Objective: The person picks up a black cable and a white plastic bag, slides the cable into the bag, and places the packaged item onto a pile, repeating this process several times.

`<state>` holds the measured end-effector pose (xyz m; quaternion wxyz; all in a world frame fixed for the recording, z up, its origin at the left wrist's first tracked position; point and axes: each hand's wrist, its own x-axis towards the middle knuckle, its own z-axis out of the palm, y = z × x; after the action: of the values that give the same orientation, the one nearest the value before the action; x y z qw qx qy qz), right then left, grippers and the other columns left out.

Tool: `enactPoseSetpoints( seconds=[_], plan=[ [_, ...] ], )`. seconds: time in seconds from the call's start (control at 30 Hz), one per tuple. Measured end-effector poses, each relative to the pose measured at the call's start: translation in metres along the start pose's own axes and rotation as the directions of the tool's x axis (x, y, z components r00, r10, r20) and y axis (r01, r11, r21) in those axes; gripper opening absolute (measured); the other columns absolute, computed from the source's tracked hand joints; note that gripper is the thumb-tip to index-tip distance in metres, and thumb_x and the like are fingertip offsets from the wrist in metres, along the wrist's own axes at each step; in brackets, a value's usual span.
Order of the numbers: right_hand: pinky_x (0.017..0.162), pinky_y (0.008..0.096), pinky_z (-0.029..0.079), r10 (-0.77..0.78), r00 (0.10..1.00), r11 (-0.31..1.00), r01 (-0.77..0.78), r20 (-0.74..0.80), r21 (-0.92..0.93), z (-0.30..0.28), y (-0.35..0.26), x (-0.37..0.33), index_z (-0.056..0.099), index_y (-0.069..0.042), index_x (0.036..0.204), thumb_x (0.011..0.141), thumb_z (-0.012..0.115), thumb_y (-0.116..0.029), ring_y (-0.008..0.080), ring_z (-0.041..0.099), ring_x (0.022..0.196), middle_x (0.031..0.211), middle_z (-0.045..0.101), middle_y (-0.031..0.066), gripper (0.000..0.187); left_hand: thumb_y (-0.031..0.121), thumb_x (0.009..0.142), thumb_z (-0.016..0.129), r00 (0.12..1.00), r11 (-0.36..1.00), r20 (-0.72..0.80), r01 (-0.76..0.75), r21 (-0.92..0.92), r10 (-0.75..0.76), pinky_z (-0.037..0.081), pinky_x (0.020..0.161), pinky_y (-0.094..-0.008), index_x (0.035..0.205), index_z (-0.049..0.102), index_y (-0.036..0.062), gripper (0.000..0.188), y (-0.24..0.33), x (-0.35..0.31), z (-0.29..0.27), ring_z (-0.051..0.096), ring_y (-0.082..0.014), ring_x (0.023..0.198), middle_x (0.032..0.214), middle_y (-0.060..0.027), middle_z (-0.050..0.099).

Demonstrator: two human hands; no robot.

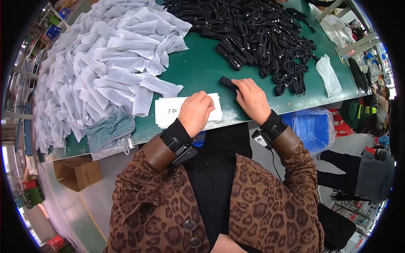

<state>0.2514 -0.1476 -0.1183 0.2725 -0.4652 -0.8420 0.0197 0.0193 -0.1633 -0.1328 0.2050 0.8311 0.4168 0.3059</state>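
Tabletop gleams green above grey floor, right hand pinching black cable, left hand on white packets, grip unclear.

The green table carries a heap of pale grey-white bags on its left, black cable bundles on its far side, and, toward its near edge, one more black cable bundle, white packets with small dark print and a cloth striped in teal and what looks like grey. Below the table's edge show a brown cardboard box, a blue bin and a red crate. Nearest the table's front, black wristbands meet plain brown cuffs on a brown jacket with dark leopard spots.
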Motion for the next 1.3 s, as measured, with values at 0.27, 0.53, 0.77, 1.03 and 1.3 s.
enactPoseSetpoints(
  seconds=[0.27,0.53,0.77,1.03,1.3],
  plan=[
    [0.069,0.0359,0.05,0.225,0.965,0.923,-0.168,-0.132,0.347,-0.018,-0.032,-0.016,0.063,0.0,0.113,0.084,0.062,0.005,0.0308,0.06,0.078,0.091,0.062,0.0135,0.029,0.001,0.084,0.066,0.979,0.956,-0.015,0.197,-0.215,-0.205,0.049,0.069,-0.033,0.087,0.06,-0.001,0.007,0.0,0.002,-0.004,0.061,-0.0262,0.074,0.081,-0.0101,0.06],
    [0.065,0.0346,0.048,-0.011,0.998,0.967,0.026,-0.057,0.255,-0.027,-0.042,-0.029,0.062,0.002,0.114,0.083,0.063,0.004,0.0295,0.062,0.077,0.092,0.062,0.0148,0.031,0.0,0.086,0.064,0.972,0.886,-0.01,0.211,-0.413,-0.236,0.048,0.07,-0.0297,0.089,0.059,-0.0008,0.006,0.003,0.003,-0.009,0.06,-0.0223,0.075,0.083,-0.0104,0.06],
    [0.067,0.0316,0.047,0.486,0.649,0.238,-0.743,0.585,0.626,-0.019,-0.047,-0.022,0.065,-0.002,0.112,0.087,0.064,-0.003,0.0213,0.06,0.08,0.088,0.059,0.0086,0.025,-0.001,0.083,0.063,0.974,0.969,-0.079,-0.22,-0.115,0.212,0.046,0.078,-0.0362,0.086,0.057,0.0025,0.007,0.017,0.006,-0.018,0.057,-0.0304,0.088,0.09,-0.0119,0.058],
    [0.078,0.0258,0.045,0.097,0.995,0.754,-0.074,0.001,0.652,-0.021,-0.053,0.003,0.064,-0.002,0.11,0.09,0.064,-0.004,0.0137,0.053,0.09,0.103,0.056,0.0097,0.02,0.0,0.083,0.065,0.993,0.943,-0.114,-0.067,-0.325,0.032,0.045,0.083,-0.0358,0.088,0.058,0.0037,0.009,0.017,0.021,-0.038,0.056,-0.0276,0.095,0.1,-0.0111,0.059],
    [0.075,0.0269,0.047,0.078,0.989,0.736,0.026,-0.123,0.676,-0.034,-0.046,0.047,0.064,-0.003,0.113,0.087,0.066,-0.001,0.0162,0.055,0.084,0.106,0.055,0.0119,0.026,0.014,0.097,0.058,0.975,0.5,0.037,0.145,-0.854,-0.218,0.048,0.081,-0.0295,0.098,0.06,0.0022,0.012,0.008,0.045,-0.076,0.057,-0.0124,0.095,0.12,-0.0079,0.058]
  ],
)
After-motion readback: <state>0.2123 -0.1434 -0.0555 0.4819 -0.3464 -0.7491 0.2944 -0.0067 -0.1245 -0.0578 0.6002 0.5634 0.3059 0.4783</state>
